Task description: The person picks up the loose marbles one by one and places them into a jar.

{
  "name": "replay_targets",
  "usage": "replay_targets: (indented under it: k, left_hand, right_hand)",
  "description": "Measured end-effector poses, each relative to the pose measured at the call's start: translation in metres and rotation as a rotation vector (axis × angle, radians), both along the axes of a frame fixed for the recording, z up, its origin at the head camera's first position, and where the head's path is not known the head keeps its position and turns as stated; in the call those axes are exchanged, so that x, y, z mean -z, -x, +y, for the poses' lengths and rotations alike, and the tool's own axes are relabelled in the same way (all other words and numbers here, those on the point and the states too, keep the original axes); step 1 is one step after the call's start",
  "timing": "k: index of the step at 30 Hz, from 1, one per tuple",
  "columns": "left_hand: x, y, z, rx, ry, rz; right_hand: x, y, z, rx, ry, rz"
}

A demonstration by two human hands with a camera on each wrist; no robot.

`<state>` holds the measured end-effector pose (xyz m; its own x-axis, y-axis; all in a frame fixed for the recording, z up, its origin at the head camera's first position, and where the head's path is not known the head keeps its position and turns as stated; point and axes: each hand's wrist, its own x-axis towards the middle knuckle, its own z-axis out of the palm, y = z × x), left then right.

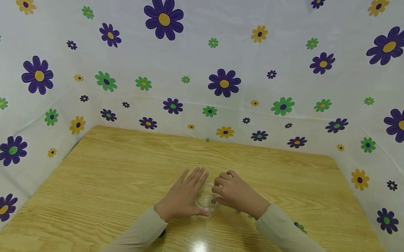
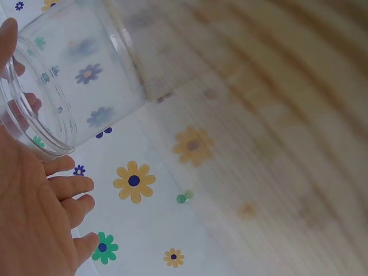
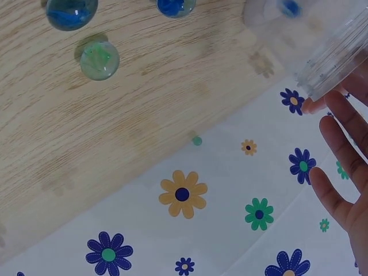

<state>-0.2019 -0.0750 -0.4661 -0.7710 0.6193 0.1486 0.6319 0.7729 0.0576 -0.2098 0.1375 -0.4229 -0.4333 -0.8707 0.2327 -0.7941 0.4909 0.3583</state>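
A clear round jar [image 1: 206,198] stands mid-table between both hands. My left hand [image 1: 182,198] touches its left side, fingers straight and spread, thumb reaching along the near side. Over the right side of the rim is my right hand [image 1: 237,191], its fingers loosely bent; the right wrist view shows these fingers [image 3: 345,138] spread by the mouth. A blue marble [image 3: 290,7] shows through the glass low in the jar. Nothing is visible in the right fingers, though the thumb and index are partly hidden. Glass marbles, blue [image 3: 72,11] and green [image 3: 99,60], lie right of the jar.
More marbles [image 1: 300,227] lie beside the right forearm on the wooden table [image 1: 132,168]. One green marble [image 1: 207,139] sits at the far edge. Flower-printed white cloth [image 1: 193,55] hangs around the back and sides.
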Motion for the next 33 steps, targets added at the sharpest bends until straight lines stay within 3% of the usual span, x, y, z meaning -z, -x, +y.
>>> replay_targets:
  k: [18,33]
  left_hand:
    - [0.002,-0.001,-0.001,0.002,0.013,0.014]
    - [0.0,0.003,-0.001,0.006,0.029,0.02]
  right_hand:
    - [-0.003,-0.003,0.002,-0.011,0.07,0.011]
    - [-0.016,-0.008,0.021,0.055,0.113,-0.019]
